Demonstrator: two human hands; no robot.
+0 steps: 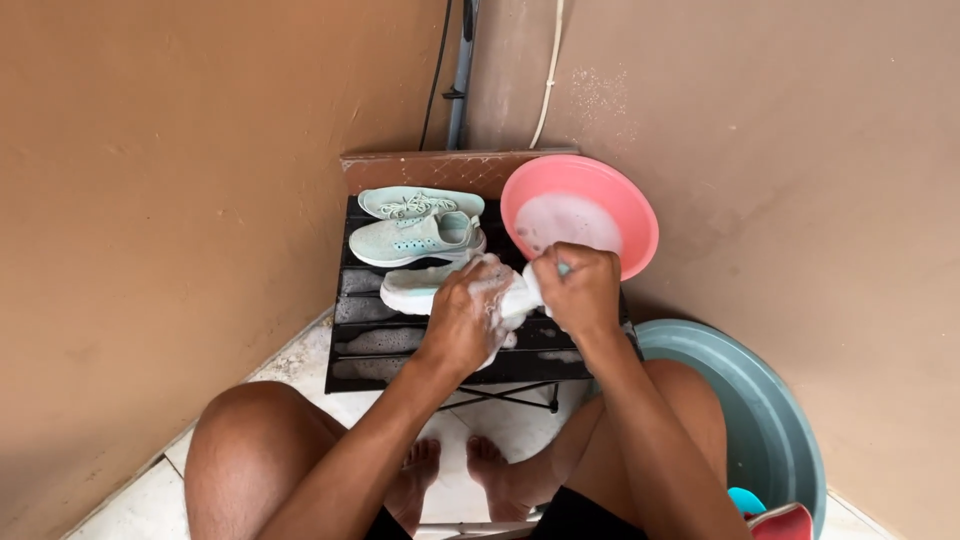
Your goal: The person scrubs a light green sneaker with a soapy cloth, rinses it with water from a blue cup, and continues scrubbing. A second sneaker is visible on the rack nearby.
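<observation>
At four o'clock I see a large teal plastic tub [770, 420], cut off; on the black slatted table [440, 345], my soapy left hand [463, 318] and right hand [578, 292] clasp a half-hidden pale mint sneaker [420, 288], fingers wrapped tight.

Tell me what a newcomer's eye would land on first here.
First, the two soapy hands at the centre: the left hand and right hand grip a foam-covered pale shoe over a black slatted table. Right behind them sits a pink basin of sudsy water, and two mint-green sneakers lie at the table's far left.
</observation>
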